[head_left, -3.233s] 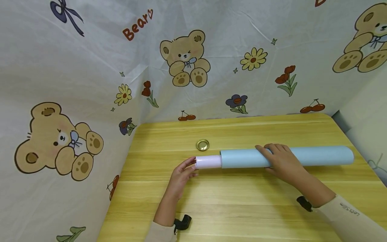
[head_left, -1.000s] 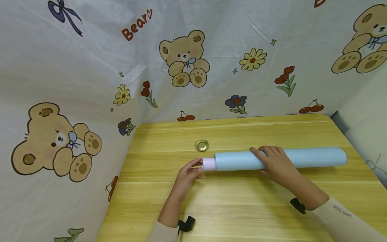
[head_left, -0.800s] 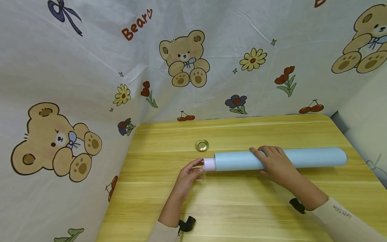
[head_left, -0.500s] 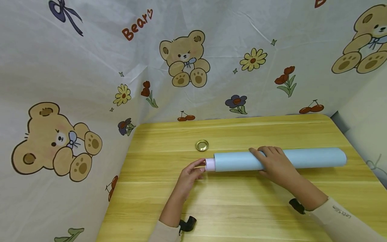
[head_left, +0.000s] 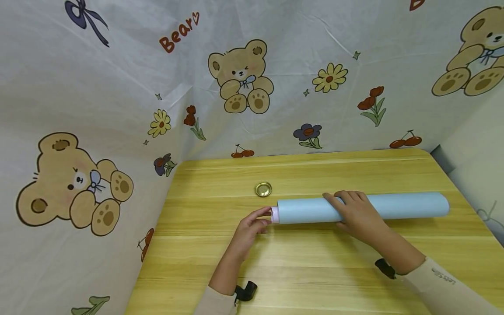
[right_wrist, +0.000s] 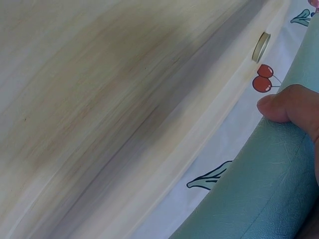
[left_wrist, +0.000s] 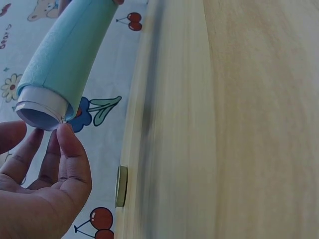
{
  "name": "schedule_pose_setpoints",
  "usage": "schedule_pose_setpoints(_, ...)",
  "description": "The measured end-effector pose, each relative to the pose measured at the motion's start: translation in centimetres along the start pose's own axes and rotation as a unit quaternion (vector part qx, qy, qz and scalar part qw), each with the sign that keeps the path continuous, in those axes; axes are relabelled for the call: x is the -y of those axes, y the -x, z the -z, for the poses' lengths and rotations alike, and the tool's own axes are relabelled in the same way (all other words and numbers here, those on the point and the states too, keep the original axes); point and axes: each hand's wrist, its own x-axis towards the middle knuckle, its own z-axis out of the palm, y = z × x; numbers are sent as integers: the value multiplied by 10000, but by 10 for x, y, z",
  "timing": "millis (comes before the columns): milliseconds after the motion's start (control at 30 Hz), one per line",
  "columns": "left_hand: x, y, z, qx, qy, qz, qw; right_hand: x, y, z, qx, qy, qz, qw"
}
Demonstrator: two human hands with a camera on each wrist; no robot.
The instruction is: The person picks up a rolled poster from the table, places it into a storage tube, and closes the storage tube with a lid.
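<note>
A long light-blue rolled mat (head_left: 307, 210) with a leather-like surface lies sideways over the table, a pale lilac inner roll (head_left: 274, 215) jutting a little from its left end. Seen in the left wrist view, that inner roll (left_wrist: 42, 102) is hollow. My left hand (head_left: 247, 232) holds its end, thumb and fingertips at the rim. Over the middle of the blue roll, my right hand (head_left: 360, 216) grips from above. The right wrist view shows its thumb on the blue surface (right_wrist: 279, 164); the other fingers are mostly hidden there.
A small round gold lid (head_left: 263, 189) lies on the wooden table (head_left: 315, 271), just behind the roll's left end. Behind and left of the table hangs a white cloth (head_left: 283, 35) printed with bears and flowers. Black straps (head_left: 246, 291) sit at both wrists.
The lilac inner roll has slid rightward into the blue roll, leaving a much shorter end showing. My left hand has moved right with it; the blue roll and right hand have shifted slightly left.
</note>
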Motion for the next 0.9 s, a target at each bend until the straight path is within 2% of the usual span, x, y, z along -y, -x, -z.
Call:
schedule_pose_setpoints(233,2,1,-3,122,-92,83,9998,6,-1,-2,-99,-7,91,9999)
schedule_pose_setpoints(533,1,0,-10,195,-213,25,9996,9,-2,-1,-143,-22,80,9999)
schedule_pose_setpoints(900,1,-1,-16,302,-197,152,9992,13,-2,-1,-56,-42,101,9999)
